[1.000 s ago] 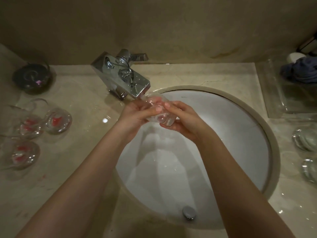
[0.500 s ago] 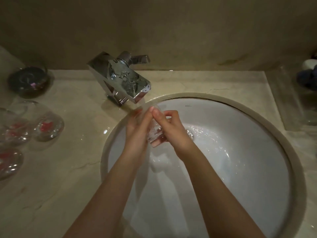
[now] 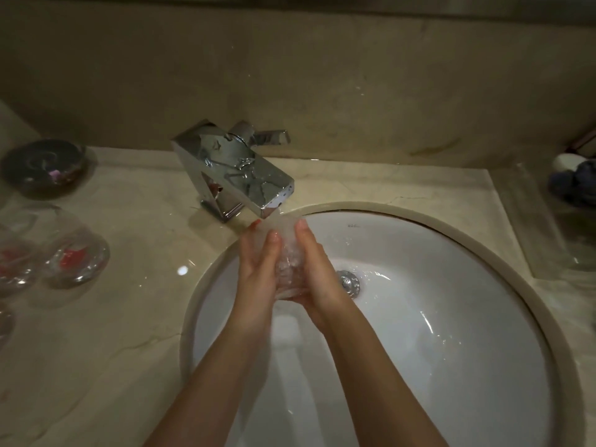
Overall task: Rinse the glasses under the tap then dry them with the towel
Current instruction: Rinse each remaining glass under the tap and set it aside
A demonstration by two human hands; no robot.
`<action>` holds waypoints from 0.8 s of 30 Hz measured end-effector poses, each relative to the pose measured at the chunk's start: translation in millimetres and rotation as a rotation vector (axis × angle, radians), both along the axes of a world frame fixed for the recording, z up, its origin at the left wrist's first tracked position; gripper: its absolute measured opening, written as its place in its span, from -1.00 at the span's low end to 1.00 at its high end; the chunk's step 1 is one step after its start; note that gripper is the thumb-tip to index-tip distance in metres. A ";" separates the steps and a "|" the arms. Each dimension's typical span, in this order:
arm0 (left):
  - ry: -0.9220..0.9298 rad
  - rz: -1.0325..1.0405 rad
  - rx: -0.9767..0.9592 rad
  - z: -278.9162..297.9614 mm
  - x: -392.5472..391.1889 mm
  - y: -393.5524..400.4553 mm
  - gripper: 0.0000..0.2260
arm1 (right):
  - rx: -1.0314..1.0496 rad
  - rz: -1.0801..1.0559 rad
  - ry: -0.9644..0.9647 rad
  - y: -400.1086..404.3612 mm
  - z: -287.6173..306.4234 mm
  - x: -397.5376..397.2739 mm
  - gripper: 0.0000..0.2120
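Both hands clasp one clear glass (image 3: pixel 289 269) under the tap (image 3: pixel 240 175) w/ water running over it: left hand (image 3: pixel 258 269) on its left side, right hand (image 3: pixel 317 275) on its right; glass sits over the sink (image 3: pixel 483 317) near the back rim, drain (image 3: pixel 349 282) just right of it; more glasses (image 3: pixel 75 256) w/ red bits inside stand on the table (image 3: pixel 129 317) at left; dark bowl (image 3: pixel 43 167) behind them; clear tray (image 3: pixel 541 227) at far right holds dark cloth (image 3: pixel 577 182); front of basin is open.
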State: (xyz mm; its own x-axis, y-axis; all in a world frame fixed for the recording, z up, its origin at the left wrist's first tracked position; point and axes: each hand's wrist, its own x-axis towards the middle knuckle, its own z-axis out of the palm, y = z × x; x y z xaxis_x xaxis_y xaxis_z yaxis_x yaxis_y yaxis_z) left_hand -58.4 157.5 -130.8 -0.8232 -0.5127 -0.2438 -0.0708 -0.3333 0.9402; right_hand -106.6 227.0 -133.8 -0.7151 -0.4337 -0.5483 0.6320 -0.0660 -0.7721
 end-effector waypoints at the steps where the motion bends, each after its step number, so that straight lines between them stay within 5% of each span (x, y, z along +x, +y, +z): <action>1: -0.003 0.001 -0.005 1.1 -0.6 -0.4 -0.74 | 0.004 -0.007 -0.020 1.1 1.9 -1.2 -0.54; 3: -0.015 -0.008 0.000 1.7 -2.6 -0.6 -0.77 | 0.060 -0.005 0.003 0.8 1.9 -2.1 -0.59; 7: -0.038 -0.012 -0.003 1.6 -2.5 1.8 -0.79 | 0.078 0.037 0.087 0.6 -1.2 -4.3 -0.22; 13: -0.121 0.017 0.074 2.1 -2.1 2.4 -0.66 | -0.097 0.030 -0.050 12.5 -8.7 0.5 -0.34; 17: -0.127 0.010 0.038 6.9 -3.0 4.7 -0.50 | -0.058 -0.012 0.031 9.0 -6.3 3.7 -0.38; 24: -0.111 0.024 0.074 4.9 -2.4 7.0 -0.55 | -0.090 -0.071 -0.015 9.4 -3.5 3.7 -0.33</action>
State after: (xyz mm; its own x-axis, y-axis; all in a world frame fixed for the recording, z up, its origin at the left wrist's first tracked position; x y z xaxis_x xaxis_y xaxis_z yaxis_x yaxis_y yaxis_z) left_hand -60.7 164.5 -126.0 -0.7766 -0.5094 -0.3706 -0.1637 -0.4048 0.8996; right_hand -102.9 236.4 -137.4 -0.7378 -0.4299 -0.5204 0.6348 -0.1797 -0.7515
